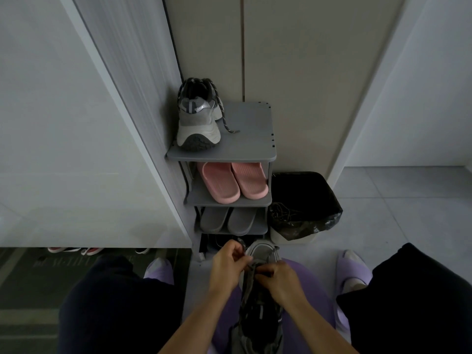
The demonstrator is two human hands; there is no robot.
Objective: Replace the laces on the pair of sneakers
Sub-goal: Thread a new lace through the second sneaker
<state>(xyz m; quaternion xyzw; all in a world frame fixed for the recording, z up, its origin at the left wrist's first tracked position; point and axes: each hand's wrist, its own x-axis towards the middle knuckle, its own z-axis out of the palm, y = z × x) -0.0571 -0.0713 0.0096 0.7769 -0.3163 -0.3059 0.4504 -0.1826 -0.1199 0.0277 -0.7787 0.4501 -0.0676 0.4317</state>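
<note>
Pale hallway walls frame a grey shoe rack, one sneaker on its top shelf. Lower down, the left hand pinches the laces of the second sneaker in the lap, and the right hand pinches them too.

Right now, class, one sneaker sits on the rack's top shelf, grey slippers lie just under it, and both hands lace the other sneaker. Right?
One slip: the head view shows pink slippers just under that sneaker; the grey slippers lie one level lower.
</note>
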